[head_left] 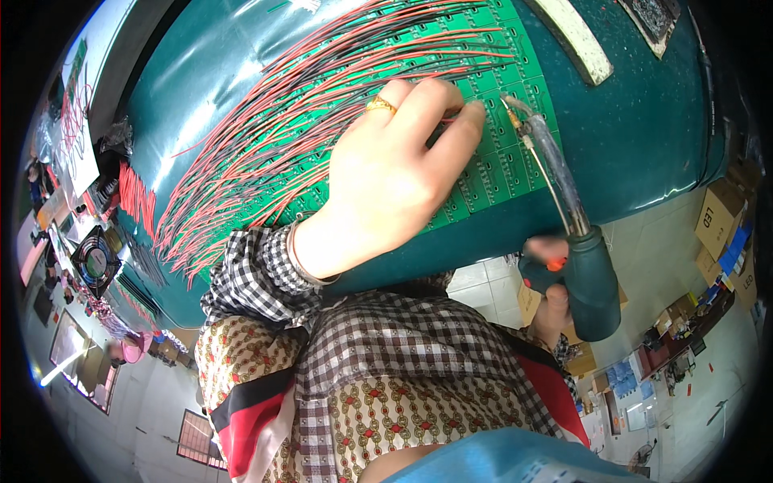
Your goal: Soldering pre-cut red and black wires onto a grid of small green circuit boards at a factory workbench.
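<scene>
A green circuit board panel [515, 165] of many small boards lies on the teal work surface, with rows of red and black wires [266, 129] fanning out to the left across it. My left hand [394, 157], with a ring and a bracelet, rests over the panel. Its thumb and fingers pinch together near the wire ends; a bit of wire shows between them, partly hidden. My right hand [551, 282] grips a soldering gun [592, 282] with a dark green handle. The gun's tip and thin feed tube point at the panel's right part, just right of my left fingertips.
A pale curved bar [573, 40] and a dark-topped plate [651, 22] lie at the far right. At the left are a bundle of red wires [137, 197] and a small fan [96, 259]. Cardboard boxes [717, 213] stand beyond the right edge.
</scene>
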